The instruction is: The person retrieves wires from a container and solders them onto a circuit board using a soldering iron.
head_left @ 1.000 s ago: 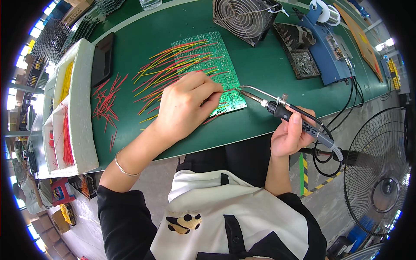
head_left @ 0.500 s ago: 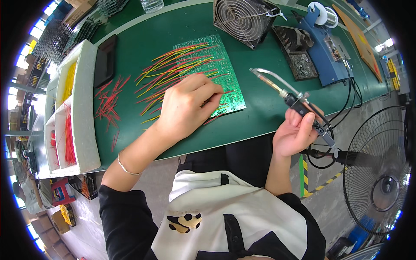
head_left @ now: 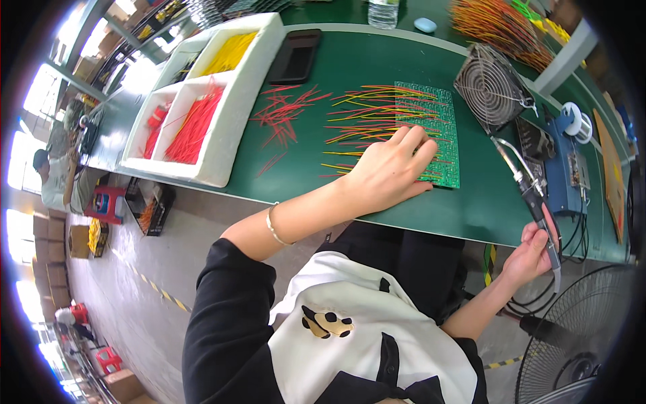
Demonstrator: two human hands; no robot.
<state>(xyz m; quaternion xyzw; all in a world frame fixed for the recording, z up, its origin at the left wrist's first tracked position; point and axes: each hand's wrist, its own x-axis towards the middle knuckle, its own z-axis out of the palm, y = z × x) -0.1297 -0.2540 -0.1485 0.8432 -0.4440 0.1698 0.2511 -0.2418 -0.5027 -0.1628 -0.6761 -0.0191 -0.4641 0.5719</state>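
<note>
My left hand [head_left: 393, 165] lies over the lower part of a green circuit board [head_left: 445, 172], its thumb and index finger apart. Rows of red and yellow wires [head_left: 360, 111] reach leftward from the board, some passing under the hand. Whether its fingertips touch a wire is hard to make out. My right hand [head_left: 528, 252] grips a soldering iron [head_left: 531, 195] with a thin metal tube along it. The iron points up and left, its tip apart from the board. Loose red wires [head_left: 282, 111] lie between the board and a white foam box [head_left: 245, 111].
Red and yellow wires fill the box's compartments. A black tray-like thing [head_left: 296, 57] lies beside it. Beyond the board stand a small caged fan [head_left: 488, 87], a blue soldering station [head_left: 565, 168] and a solder spool [head_left: 577, 123]. A large fan [head_left: 579, 357] stands at lower right.
The view has swung left, so the bench appears farther right. My left thumb and index finger have parted from their pinch at the red wire. The iron remains in my right hand.
</note>
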